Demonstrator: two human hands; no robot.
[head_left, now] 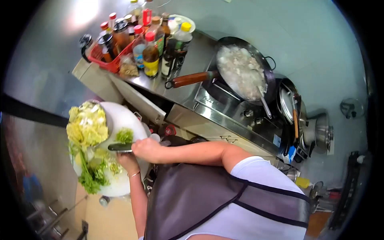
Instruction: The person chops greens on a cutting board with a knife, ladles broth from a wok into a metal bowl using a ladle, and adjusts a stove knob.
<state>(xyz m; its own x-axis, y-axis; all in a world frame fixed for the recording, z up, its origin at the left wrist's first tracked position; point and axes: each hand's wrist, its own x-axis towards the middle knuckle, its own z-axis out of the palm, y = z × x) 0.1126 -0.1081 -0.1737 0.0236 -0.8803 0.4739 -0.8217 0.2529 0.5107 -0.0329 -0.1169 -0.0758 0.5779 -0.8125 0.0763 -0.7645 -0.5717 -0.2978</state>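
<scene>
My right hand is closed around the handle of a knife over a round white cutting board. Just beside the blade is my left hand, its fingers mostly hidden by the knife. Chopped light green pieces lie on the other side of the blade. Leafy greens and smaller cut bits are spread on the board near my left hand. A metal bowl heaped with yellow-green cut leaves stands at the board's left edge.
On the stove, a wok holds pale, steaming food and a ladle. Bottles and a red basket of jars crowd the steel counter. Pots stand at the right. Below the counter, a cupboard door is ajar.
</scene>
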